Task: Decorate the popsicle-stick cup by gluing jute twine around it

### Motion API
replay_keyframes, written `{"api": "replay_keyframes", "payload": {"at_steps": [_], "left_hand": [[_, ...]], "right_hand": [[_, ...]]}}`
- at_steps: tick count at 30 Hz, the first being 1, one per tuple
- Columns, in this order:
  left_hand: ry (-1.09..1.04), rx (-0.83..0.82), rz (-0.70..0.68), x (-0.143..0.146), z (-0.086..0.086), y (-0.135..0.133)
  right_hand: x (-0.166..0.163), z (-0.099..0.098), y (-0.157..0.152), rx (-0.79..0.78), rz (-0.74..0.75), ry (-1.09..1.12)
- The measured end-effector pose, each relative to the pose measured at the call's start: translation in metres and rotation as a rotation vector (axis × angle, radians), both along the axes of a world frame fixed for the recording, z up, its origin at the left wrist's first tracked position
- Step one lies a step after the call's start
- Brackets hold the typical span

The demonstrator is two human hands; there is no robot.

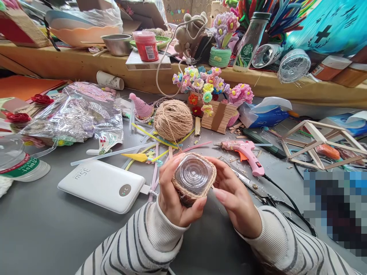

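Observation:
A small squarish clear container (194,174) with ringed circles on its face is tilted toward me. Jute twine (178,188) runs around its edge. My left hand (174,200) is closed around its left side, thumb along the lower edge. On the other side, my right hand (236,198) has its fingers against the right edge and its thumb near the lower right corner. A small pale tip shows by that thumb; I cannot make out what it is. Beyond the container lies a ball of jute twine (173,120), with a strand trailing toward my hands.
A pink glue gun (243,152) and scissors (255,188) lie to the right, near a wooden stick frame (323,145). A white power bank (101,186) with a cable is on the left. Fuzzy flowers (208,88) and a glass bottle (251,42) stand farther back.

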State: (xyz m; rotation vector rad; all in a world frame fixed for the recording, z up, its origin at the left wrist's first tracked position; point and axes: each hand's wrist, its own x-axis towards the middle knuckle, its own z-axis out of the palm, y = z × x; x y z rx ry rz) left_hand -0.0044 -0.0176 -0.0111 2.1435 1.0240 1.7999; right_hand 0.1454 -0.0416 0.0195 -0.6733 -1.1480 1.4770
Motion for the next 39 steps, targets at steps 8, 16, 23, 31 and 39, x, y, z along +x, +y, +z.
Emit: {"api": "replay_keyframes", "payload": {"at_steps": [8, 16, 23, 31, 39], "left_hand": [[0.006, -0.016, -0.013, -0.0002, -0.0001, -0.0015], [-0.004, -0.016, -0.009, -0.0001, 0.0, 0.0003], [-0.003, -0.013, 0.0, -0.0004, 0.0007, -0.0002], [-0.005, -0.016, -0.014, -0.0008, 0.0004, -0.0001], [-0.008, -0.019, -0.013, -0.0001, 0.0011, -0.0005]], "right_hand": [[0.0, -0.0001, 0.002, -0.052, -0.019, 0.033], [-0.0004, 0.0013, 0.0005, -0.06, -0.027, 0.024], [-0.0008, 0.0019, 0.0021, -0.068, -0.028, 0.023], [-0.0009, 0.0011, 0.0015, -0.105, -0.043, 0.039], [-0.0018, 0.0023, 0.0024, -0.119, -0.032, 0.053]]}}
